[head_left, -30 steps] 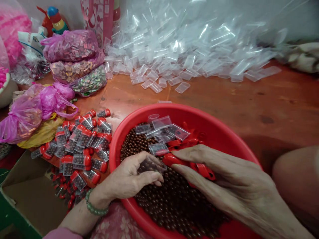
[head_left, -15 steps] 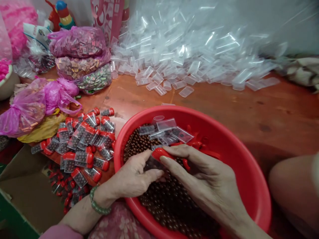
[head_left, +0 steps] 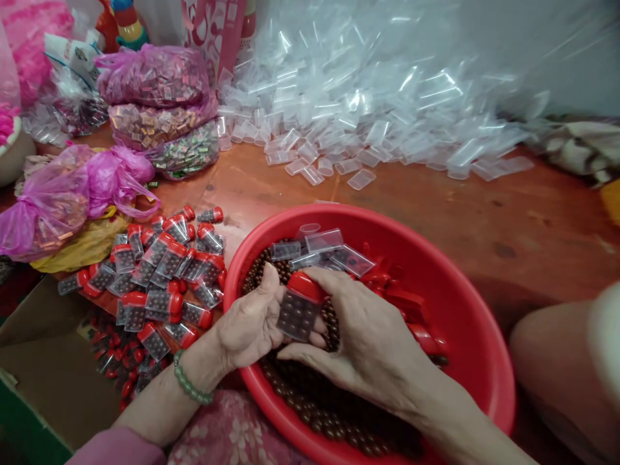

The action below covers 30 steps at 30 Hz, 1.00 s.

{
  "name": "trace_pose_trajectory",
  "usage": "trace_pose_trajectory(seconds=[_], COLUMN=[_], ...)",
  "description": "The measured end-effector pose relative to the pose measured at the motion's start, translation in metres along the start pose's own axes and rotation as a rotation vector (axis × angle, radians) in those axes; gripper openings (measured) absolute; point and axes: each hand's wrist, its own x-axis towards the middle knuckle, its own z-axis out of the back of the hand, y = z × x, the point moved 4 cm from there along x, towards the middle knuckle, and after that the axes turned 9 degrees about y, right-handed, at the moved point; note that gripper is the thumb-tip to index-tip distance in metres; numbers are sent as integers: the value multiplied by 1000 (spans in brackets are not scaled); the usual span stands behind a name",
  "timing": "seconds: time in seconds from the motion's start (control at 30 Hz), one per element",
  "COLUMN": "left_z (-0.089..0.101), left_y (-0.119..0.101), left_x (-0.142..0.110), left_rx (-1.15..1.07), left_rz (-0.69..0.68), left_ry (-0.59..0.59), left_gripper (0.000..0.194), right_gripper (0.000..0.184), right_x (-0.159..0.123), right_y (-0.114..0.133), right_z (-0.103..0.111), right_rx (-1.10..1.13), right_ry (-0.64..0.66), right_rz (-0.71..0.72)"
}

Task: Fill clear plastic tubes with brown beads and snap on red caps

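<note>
A small flat clear container (head_left: 296, 316) with a red cap (head_left: 304, 285) and round dark brown balls inside is between my hands, above the red basin (head_left: 465, 303). My left hand (head_left: 252, 320) is turned palm up, its fingers beneath the container and its thumb raised away. From the right, my right hand (head_left: 372, 336) has its forefinger on the red cap and its thumb near the container's lower end. Loose brown balls (head_left: 334, 420) fill the near part of the basin. Empty clear containers (head_left: 324, 241) lie on the balls at the far side, with red caps (head_left: 402, 300) to their right.
Filled red-capped containers (head_left: 169, 261) lie heaped left of the basin, above a cardboard box (head_left: 43, 361) holding more. A big pile of clear containers (head_left: 358, 123) lies along the wall. Pink bags of small pieces (head_left: 155, 84) stand at the back left. A bare knee (head_left: 557, 361) is at the right.
The red-capped container has turned so that its flat face shows. My left thumb has lifted from it, and my right thumb has moved from the cap to below the container.
</note>
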Motion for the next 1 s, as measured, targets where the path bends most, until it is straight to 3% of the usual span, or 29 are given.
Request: trace_pose_trajectory(seconds=[0.17, 0.3, 0.47, 0.63, 0.67, 0.8, 0.87, 1.0], left_z=[-5, -8, -6, 2, 1, -2, -4, -7], left_y=[-3, -4, 0, 5, 6, 3, 1, -2], left_x=[0, 0, -1, -5, -5, -5, -5, -6], left_rx=[50, 79, 65, 75, 92, 242, 320, 391], left_rz=[-51, -43, -46, -86, -89, -49, -24, 0], left_ry=[-7, -19, -27, -28, -16, -15, -28, -27], left_gripper=[76, 71, 66, 46, 46, 54, 54, 46], right_gripper=[53, 57, 58, 68, 64, 16, 13, 14], right_x=[2, 1, 0, -3, -4, -2, 0, 3], right_y=[3, 3, 3, -1, -2, -10, -13, -10], right_z=[-8, -7, -4, -1, 0, 5, 5, 7], right_rx=[-118, -146, -136, 183, 280, 616, 699, 725], right_ry=[-66, -125, -97, 16, 18, -49, -55, 3], right_rz=[44, 124, 157, 26, 9, -176, -242, -216])
